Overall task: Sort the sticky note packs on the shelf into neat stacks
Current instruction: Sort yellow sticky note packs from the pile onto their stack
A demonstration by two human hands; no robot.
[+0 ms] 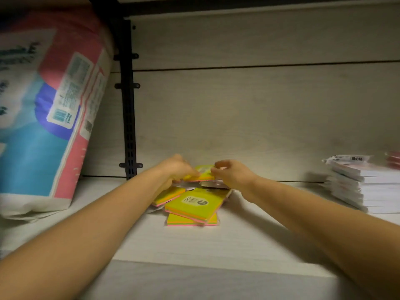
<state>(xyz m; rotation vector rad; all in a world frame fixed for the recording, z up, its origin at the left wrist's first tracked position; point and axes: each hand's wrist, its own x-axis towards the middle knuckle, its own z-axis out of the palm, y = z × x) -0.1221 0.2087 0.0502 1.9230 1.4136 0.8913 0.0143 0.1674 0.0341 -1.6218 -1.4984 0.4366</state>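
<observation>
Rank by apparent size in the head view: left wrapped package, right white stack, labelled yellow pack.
1. wrapped package, largest, though cut off by the frame
2. white stack, also cut off
3. labelled yellow pack, smallest

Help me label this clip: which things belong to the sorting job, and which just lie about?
Job: top pack held by left hand and right hand; loose yellow packs below it; shelf.
Lying about: big paper-roll bag; white stack at right; black rail.
</observation>
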